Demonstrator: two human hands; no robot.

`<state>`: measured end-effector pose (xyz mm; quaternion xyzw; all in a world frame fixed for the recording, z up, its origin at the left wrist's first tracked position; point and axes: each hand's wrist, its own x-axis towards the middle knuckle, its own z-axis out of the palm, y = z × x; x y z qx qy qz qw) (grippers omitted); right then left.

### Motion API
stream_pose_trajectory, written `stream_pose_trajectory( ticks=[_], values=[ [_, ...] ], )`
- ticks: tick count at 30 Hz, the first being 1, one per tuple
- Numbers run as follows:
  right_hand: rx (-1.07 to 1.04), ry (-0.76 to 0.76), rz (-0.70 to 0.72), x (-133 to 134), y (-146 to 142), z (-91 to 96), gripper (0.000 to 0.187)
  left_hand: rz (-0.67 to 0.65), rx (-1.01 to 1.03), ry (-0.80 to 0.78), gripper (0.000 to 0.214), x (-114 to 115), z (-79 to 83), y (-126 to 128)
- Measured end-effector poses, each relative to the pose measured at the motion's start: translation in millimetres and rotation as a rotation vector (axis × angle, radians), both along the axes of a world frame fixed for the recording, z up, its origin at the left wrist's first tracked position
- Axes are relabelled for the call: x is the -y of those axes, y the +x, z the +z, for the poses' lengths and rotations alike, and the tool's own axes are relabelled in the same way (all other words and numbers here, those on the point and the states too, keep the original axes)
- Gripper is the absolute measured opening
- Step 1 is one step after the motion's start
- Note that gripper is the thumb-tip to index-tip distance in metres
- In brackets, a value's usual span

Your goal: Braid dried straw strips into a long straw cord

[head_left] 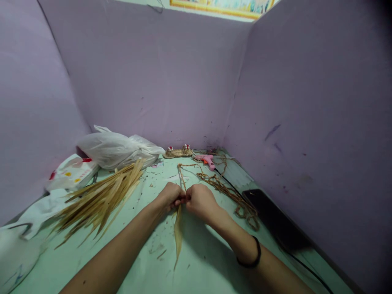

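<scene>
Two hands pinch one dried leaf strip at the middle of the tabletop [211, 265].
The left hand [170, 196] and right hand [200, 201] meet fingertip to fingertip, both clamped on the top of the dried leaf strip [178, 237]. One braided cord [228, 191] runs off behind them. Nearby lie one leaf bundle [101, 198], one pink glue gun [207, 159], two miniature woven sandals [178, 152] and one black phone [271, 218].

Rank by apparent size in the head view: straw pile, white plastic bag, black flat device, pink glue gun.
Straw pile and white plastic bag: too alike to rank
Black flat device: nearer the camera, so unsure
Pink glue gun
</scene>
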<state>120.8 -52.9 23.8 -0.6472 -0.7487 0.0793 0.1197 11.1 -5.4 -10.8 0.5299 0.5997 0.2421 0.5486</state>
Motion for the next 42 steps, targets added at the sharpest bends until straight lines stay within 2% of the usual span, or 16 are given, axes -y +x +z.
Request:
stream_pose_trajectory(
  ticks=[3,6,10,11,15,16,22,28,31,36,39,42],
  values=[
    [0.015,-0.029,0.049,0.1,-0.2,3.9,0.02,-0.044,0.033,0.057,0.012,-2.3,-1.3,-4.3],
    [-0.105,-0.126,0.085,-9.3,12.4,9.4,0.021,-0.122,0.075,0.046,0.012,-2.4,3.6,-7.5],
    [-0.345,-0.056,-0.101,-24.7,24.5,8.2,0.019,-0.179,0.15,0.062,0.011,-3.3,9.3,-11.0],
    [-0.418,-0.08,-0.129,-26.8,23.7,5.3,0.016,-0.182,0.159,0.065,0.009,-3.7,9.3,-11.2],
    [-0.832,-0.488,-0.123,-28.9,13.5,-10.1,0.009,-0.155,0.141,0.053,0.005,-3.9,8.4,-9.1],
    [-0.895,-0.539,-0.122,-29.0,11.9,-13.3,0.008,-0.148,0.135,0.052,0.005,-3.4,8.9,-8.2],
    [-0.899,-0.435,-0.102,-32.2,17.5,-19.7,0.005,-0.151,0.044,0.059,0.006,-1.2,12.6,-6.9],
    [-0.868,-0.333,-0.122,-34.7,20.7,-24.3,0.005,-0.191,0.066,0.089,0.005,-1.6,11.9,-8.1],
    [-0.865,-0.335,-0.136,-34.5,19.7,-26.2,0.007,-0.203,-0.011,0.071,0.005,1.3,20.3,-9.7],
    [-0.883,-0.401,-0.153,-30.7,15.7,-22.0,0.003,-0.161,-0.247,0.053,0.014,10.5,43.3,-11.4],
    [-1.003,-0.441,-0.156,-29.7,13.7,-21.5,0.003,-0.146,-0.358,0.158,0.013,20.2,46.3,-2.7],
    [-1.073,-0.441,-0.178,-30.3,13.9,-26.6,0.004,-0.048,-0.506,0.384,0.012,35.8,37.1,13.8]
  ],
)
